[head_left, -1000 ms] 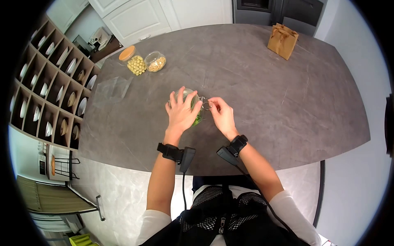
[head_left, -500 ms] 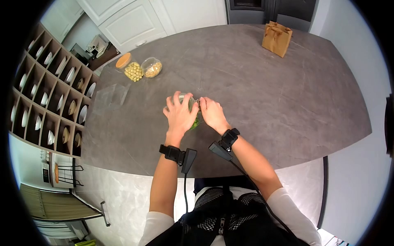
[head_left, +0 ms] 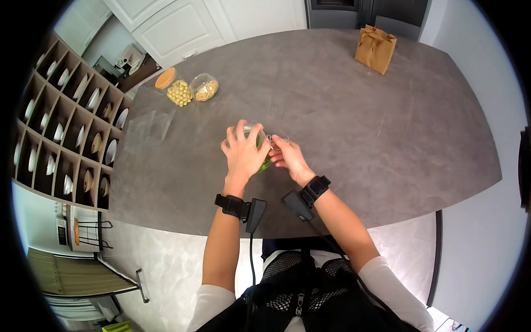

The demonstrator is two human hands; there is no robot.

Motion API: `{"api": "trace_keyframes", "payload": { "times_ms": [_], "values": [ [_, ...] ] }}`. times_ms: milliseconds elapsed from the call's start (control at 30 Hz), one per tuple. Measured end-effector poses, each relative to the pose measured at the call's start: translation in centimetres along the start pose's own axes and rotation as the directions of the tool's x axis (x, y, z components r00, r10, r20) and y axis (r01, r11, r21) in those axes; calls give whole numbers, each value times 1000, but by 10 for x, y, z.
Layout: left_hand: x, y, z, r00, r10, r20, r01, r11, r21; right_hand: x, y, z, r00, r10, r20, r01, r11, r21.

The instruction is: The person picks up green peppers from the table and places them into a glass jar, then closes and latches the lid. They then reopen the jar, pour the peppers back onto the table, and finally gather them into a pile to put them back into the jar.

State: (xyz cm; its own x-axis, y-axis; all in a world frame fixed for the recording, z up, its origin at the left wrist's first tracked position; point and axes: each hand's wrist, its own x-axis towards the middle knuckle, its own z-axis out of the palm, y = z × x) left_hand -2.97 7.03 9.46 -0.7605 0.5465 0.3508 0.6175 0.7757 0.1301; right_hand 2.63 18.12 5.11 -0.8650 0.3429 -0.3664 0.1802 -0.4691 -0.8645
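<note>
Near the middle of the table is a clear glass jar [head_left: 266, 164] with something green inside. My left hand [head_left: 244, 154] covers it from above, fingers curled over its top and far rim, hiding much of it. On the jar's right side a thin metal wire clasp [head_left: 270, 141] shows. The thumb and fingers of my right hand [head_left: 293, 159] are at this clasp, pinching it, with the wire standing out to the right past the fingertips. What lies under my left palm is hidden.
On the grey table [head_left: 343, 127], a jar of pale yellow-green pieces [head_left: 180, 94], an orange lid [head_left: 165, 78] and a clear container of light brown bits [head_left: 206, 89] stand at far left. A transparent sheet [head_left: 150, 126] lies nearer. A brown paper bag [head_left: 375, 51] stands at far right.
My right hand has turned and its fingers have opened out a little, and the wire clasp now shows swung out to the right. My left hand stays on the jar.
</note>
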Motion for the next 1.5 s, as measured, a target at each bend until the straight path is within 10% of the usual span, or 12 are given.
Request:
{"api": "trace_keyframes", "payload": {
  "times_ms": [100, 267, 733, 1033, 1500],
  "values": [
    [3, -1, 1, 1000, -3, 6, 3, 1000, -16, -3, -23, 0, 814, -573, -99, 399, 674, -622],
    [8, -1, -8, 992, -47, 114, 48, 999, -5, -9, -67, 14, 970, -222, 102, 137, 146, -980],
    [11, -3, -9, 986, -29, 166, 34, 999, -27, 30, 1, -22, 975, -139, 171, 179, 953, -245],
    [11, 6, -11, 989, -14, 148, 7, 999, 50, 27, 7, -20, 986, -107, 131, 106, 994, 15],
    [24, -17, -31, 878, 72, 473, 1, 988, -151, 9, -38, -15, 981, -193, 25, 180, 852, -492]
  ]
}}
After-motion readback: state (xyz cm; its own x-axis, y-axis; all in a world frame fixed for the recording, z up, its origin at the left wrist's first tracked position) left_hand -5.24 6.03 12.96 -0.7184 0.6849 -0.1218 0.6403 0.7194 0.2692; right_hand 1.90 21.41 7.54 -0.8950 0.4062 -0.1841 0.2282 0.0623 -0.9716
